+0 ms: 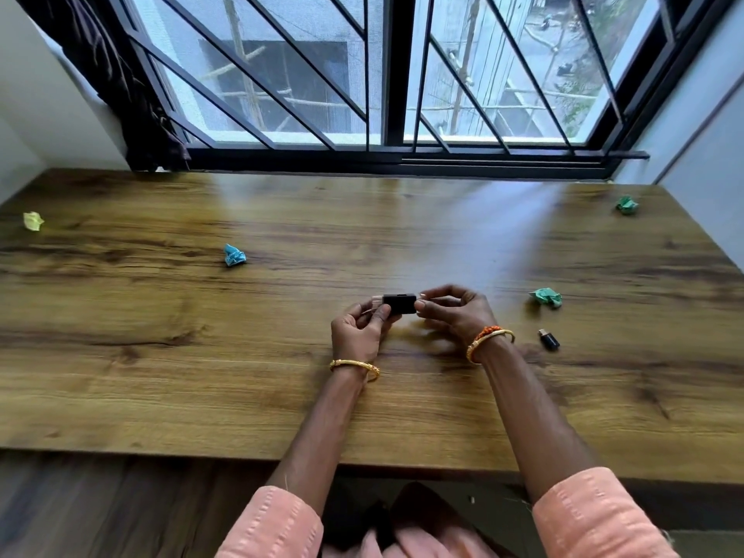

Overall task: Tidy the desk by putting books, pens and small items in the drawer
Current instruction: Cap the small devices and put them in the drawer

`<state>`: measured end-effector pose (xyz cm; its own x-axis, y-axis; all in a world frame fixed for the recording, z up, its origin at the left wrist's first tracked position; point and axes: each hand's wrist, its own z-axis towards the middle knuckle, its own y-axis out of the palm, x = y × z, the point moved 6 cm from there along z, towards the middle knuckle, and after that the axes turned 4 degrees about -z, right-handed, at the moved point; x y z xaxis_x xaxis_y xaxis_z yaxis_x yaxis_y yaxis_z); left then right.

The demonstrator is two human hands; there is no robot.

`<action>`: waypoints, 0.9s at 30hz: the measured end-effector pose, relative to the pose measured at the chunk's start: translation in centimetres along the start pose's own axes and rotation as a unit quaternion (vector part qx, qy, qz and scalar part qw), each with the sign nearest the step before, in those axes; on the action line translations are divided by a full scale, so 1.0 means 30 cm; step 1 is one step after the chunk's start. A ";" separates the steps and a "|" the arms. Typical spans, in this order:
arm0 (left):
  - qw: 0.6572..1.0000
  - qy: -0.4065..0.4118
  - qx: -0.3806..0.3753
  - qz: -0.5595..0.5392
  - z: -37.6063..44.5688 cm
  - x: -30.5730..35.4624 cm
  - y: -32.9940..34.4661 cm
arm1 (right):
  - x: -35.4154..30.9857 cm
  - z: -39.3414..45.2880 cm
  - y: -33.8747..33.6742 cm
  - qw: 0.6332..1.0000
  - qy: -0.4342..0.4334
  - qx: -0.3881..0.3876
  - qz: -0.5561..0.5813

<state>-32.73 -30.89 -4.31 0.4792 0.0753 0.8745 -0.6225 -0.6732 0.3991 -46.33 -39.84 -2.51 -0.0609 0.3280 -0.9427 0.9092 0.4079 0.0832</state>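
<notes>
A small black rectangular item (pixel 399 304) is held just above the middle of the wooden desk (pixel 201 356). My left hand (pixel 360 332) pinches its left end with thumb and fingers. My right hand (pixel 457 312) pinches its right end. A small black adapter-like piece (pixel 549 339) lies on the desk to the right of my right wrist. No drawer shows in this view.
Crumpled paper balls lie scattered: a yellow paper ball (pixel 33 221) at far left, a blue paper ball (pixel 234 255) left of centre, a green paper ball (pixel 546 297) near my right hand, another green paper ball (pixel 626 205) at back right. A barred window (pixel 394 74) stands behind the desk.
</notes>
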 end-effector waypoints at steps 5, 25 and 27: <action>0.999 0.013 0.014 0.040 0.008 -0.014 -0.007 | 0.016 -0.014 0.005 0.999 0.017 -0.004 0.049; 0.998 0.006 0.007 0.059 0.026 -0.017 -0.006 | 0.030 0.001 0.001 0.993 0.022 0.009 0.114; 0.998 0.004 0.008 0.055 0.028 -0.018 -0.004 | 0.030 0.003 0.000 0.994 0.023 0.008 0.111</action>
<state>-32.39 -31.46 -5.07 0.4030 0.0055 0.9152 -0.6615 -0.6893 0.2954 -46.35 -39.62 -3.38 0.1234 0.4468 -0.8861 0.9091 0.3070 0.2814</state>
